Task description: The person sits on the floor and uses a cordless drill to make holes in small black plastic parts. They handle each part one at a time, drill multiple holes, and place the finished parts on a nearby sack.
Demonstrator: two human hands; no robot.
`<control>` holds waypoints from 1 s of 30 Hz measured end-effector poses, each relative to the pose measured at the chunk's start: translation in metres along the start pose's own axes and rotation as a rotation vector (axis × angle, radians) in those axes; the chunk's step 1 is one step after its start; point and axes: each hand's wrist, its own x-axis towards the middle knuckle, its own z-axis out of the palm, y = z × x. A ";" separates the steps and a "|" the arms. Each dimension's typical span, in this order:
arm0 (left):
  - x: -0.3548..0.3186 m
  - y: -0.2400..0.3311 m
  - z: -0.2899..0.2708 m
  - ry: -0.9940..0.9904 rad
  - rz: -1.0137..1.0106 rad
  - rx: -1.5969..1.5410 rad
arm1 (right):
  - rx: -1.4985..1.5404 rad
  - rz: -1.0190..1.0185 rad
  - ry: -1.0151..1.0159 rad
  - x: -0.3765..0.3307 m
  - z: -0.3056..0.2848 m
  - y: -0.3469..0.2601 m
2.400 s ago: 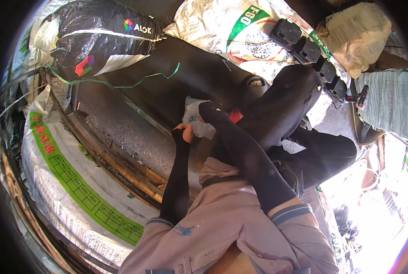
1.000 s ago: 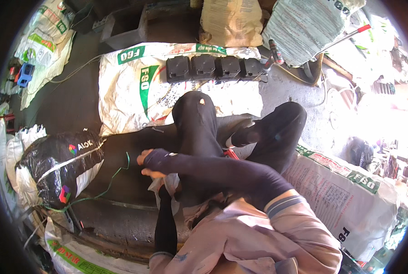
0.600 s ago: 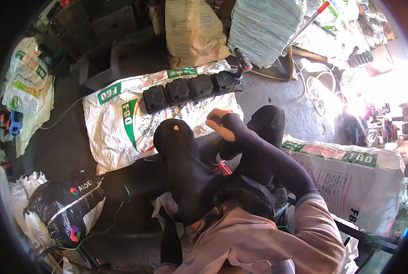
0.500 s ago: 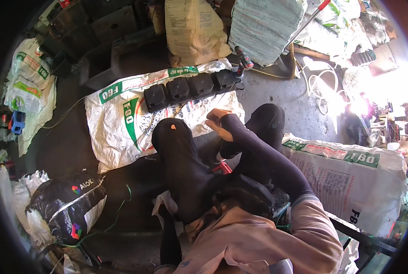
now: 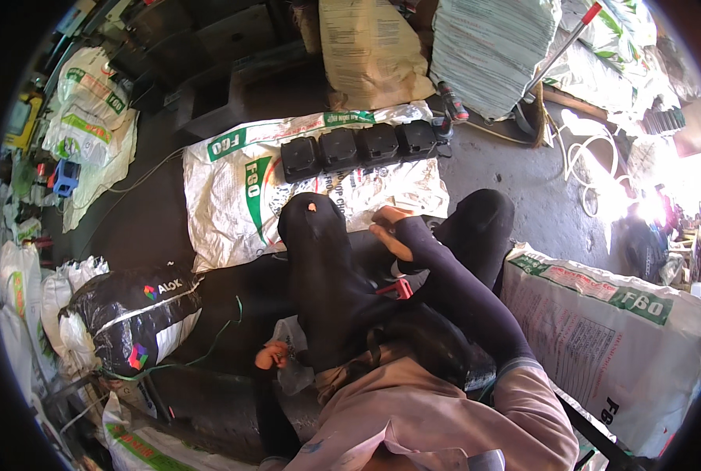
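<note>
My left hand (image 5: 271, 355) is low beside my left thigh, its fingers curled closed. What it holds, if anything, is too small to make out. Right beside it is a crumpled clear plastic bag (image 5: 294, 369). Between my knees hovers my right hand (image 5: 393, 233), thumb apart from the fingers and nothing visible in it. Beyond it, several black square plastic boxes (image 5: 338, 149) stand in a row on a flattened white woven sack (image 5: 221, 220). A red tool part (image 5: 401, 289) shows under my right forearm.
A cordless drill (image 5: 451, 104) lies past the row's right end. Full sacks (image 5: 374, 55) stand behind. A white sack (image 5: 602, 322) is close on my right, a black-wrapped bundle (image 5: 134, 314) on my left. A pale hose (image 5: 590, 173) coils on the floor.
My left hand has come into sight beside the plastic bag, moving outward to the left. The view has shifted, so the scene sits further right. My right hand stays between the knees.
</note>
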 end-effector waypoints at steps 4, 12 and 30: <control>-0.038 0.121 0.025 -0.215 0.627 -0.706 | 0.005 0.006 -0.010 -0.005 0.005 -0.002; -0.012 0.337 0.138 -0.621 0.785 -0.868 | 0.037 -0.080 -0.024 0.022 0.011 -0.049; 0.102 0.387 0.160 -0.376 0.570 -0.941 | -0.314 0.088 -0.101 0.244 0.072 0.088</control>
